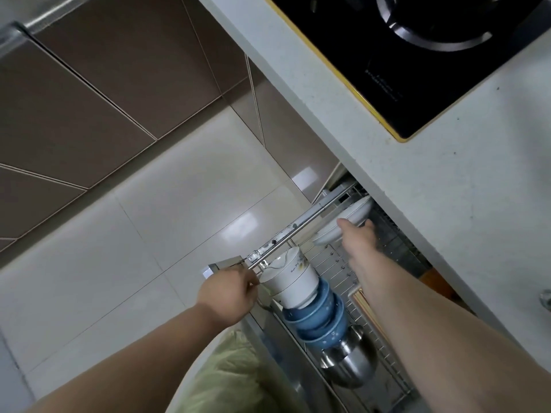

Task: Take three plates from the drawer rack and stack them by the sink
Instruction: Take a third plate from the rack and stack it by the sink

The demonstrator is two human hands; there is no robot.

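Observation:
The wire drawer rack is pulled out from under the counter. A white plate stands on edge near the drawer's inner end, partly under the countertop. My right hand reaches into the rack and its fingers wrap the plate's rim. My left hand is closed on the drawer's front rail at the corner. Whether more plates stand behind the first one is hidden by the counter.
A white ceramic pot, stacked blue bowls and steel bowls fill the rack's front. The white countertop overhangs the drawer and carries a black gas hob. Brown cabinets face it across the pale tiled floor.

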